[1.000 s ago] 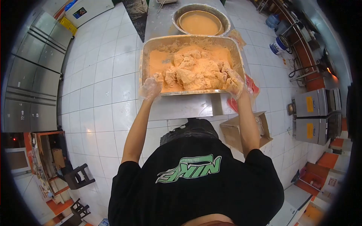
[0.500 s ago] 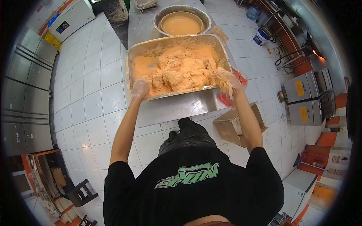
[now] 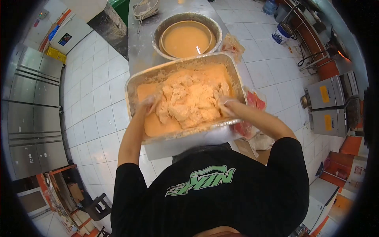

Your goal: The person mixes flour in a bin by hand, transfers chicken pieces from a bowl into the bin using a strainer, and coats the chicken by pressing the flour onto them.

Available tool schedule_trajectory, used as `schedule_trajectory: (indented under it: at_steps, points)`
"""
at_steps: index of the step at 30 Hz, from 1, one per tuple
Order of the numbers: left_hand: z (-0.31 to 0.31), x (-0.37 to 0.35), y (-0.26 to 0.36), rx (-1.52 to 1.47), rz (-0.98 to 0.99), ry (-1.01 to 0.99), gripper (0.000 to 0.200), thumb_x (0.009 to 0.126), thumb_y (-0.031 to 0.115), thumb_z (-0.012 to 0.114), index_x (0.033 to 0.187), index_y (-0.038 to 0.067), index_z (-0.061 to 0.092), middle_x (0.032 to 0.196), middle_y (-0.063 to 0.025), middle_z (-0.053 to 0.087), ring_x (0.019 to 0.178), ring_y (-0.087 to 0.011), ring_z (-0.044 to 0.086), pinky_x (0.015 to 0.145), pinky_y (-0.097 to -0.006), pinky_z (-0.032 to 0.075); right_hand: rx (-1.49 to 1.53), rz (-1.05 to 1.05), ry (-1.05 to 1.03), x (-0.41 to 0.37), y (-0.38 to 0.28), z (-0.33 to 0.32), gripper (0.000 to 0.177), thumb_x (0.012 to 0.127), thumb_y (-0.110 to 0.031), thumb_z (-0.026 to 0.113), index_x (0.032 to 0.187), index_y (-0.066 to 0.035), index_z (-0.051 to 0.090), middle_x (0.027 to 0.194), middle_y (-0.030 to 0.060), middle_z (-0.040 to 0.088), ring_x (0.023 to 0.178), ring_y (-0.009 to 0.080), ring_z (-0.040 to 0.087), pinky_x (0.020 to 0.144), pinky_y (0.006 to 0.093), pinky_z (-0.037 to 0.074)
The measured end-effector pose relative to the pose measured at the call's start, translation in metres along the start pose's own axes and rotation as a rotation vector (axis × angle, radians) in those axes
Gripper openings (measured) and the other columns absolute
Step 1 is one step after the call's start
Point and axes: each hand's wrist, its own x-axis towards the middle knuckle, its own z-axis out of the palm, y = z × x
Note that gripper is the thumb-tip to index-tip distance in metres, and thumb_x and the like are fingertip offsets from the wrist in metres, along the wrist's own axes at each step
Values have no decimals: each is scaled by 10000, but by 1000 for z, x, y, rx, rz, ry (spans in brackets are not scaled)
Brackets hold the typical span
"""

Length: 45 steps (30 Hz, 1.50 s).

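Note:
A large metal tray (image 3: 185, 62) holds loose orange flour and a heap of lumpy, flour-coated pieces (image 3: 189, 98); their kind is hidden by the coating. My left hand (image 3: 148, 103), in a clear plastic glove, presses at the heap's left side inside the tray. Opposite it, my right hand (image 3: 228, 106), also gloved, touches the heap's right side. Motion blur and flour hide most of the fingers on both hands. Behind the tray, a round metal basin holds a smaller bowl of orange liquid (image 3: 186, 41).
The tray lies tilted on a steel table (image 3: 140, 59). A wire-handled strainer (image 3: 146, 8) rests at the far left end. Red-and-clear plastic bags (image 3: 254, 100) lie right of the tray, above a cardboard box (image 3: 246, 150). Steel fryers (image 3: 327, 106) stand right, steel cabinets (image 3: 35, 110) left.
Both hands have moved from the tray's outer sides inward against the heap. The tray appears closer and more tilted in view. Loose flour clinging to my right hand has dropped away.

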Motion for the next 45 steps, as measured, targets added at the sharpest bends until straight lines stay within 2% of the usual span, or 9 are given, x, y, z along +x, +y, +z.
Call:
schedule_trajectory:
  at_steps: [4, 10, 22, 25, 27, 31, 36, 41, 45]
  points:
    - [29, 17, 15, -475, 103, -144, 259, 810, 191, 512, 989, 30, 608, 969, -135, 611, 877, -224, 582, 766, -334, 447, 503, 431, -331, -7, -66, -24, 702, 826, -600, 406, 1255, -45, 441, 1245, 156, 481, 1082, 208, 486, 903, 353, 378]
    - [55, 29, 40, -846, 272, -373, 270, 829, 159, 507, 1045, 18, 589, 1030, -137, 600, 942, -213, 568, 826, -318, 441, 282, 376, -390, 1, -133, -15, 610, 811, -515, 519, 1255, -99, 473, 1282, 85, 470, 1168, 183, 417, 974, 312, 299]
    - [-8, 5, 8, -278, 656, -232, 261, 818, 130, 521, 1020, -13, 603, 1004, -103, 630, 883, -206, 593, 831, -272, 454, -645, -803, -2, 17, -111, -17, 472, 682, -317, 571, 1065, -42, 579, 1007, 175, 606, 948, 258, 584, 831, 366, 444]
    - [-46, -33, 69, -784, 344, 54, 317, 818, 209, 547, 1051, -3, 586, 953, -100, 646, 821, -224, 603, 807, -285, 456, -737, -991, 162, 33, -103, -43, 476, 687, -328, 578, 1052, -22, 571, 903, 192, 624, 881, 260, 607, 808, 358, 460]
    - [-38, 0, 25, 139, 282, 578, 268, 820, 195, 558, 992, -10, 577, 855, -141, 629, 736, -254, 591, 735, -311, 463, -392, -632, -25, 58, -101, -68, 511, 702, -376, 593, 1048, -2, 563, 884, 193, 622, 866, 266, 609, 796, 354, 465]
    - [-10, 29, -1, -702, -58, 435, 260, 809, 182, 558, 1000, 7, 579, 870, -141, 628, 755, -261, 587, 727, -321, 462, 80, 212, -279, 82, -120, -87, 572, 769, -539, 558, 1072, -54, 577, 950, 104, 624, 837, 218, 598, 731, 290, 472]
    - [12, 60, 8, -1064, -8, 19, 256, 795, 166, 558, 1009, 28, 580, 889, -142, 625, 778, -269, 582, 719, -334, 461, 47, 188, -416, 74, -160, -66, 584, 755, -572, 562, 1081, -89, 603, 1034, 114, 598, 928, 181, 553, 795, 263, 433]
    - [34, 80, 37, -852, 146, -218, 260, 781, 150, 558, 1019, 49, 582, 908, -142, 623, 802, -277, 576, 710, -347, 459, -260, -538, -484, 122, -115, -28, 579, 722, -520, 609, 1080, -65, 588, 1115, 128, 570, 983, 202, 519, 864, 308, 413]
    - [12, 55, 76, 388, 305, -211, 268, 770, 138, 557, 1027, 66, 583, 923, -142, 622, 820, -284, 572, 703, -357, 458, -553, -466, -494, 82, -161, -37, 525, 718, -422, 647, 1053, -25, 568, 1109, 138, 563, 948, 248, 536, 878, 332, 421]
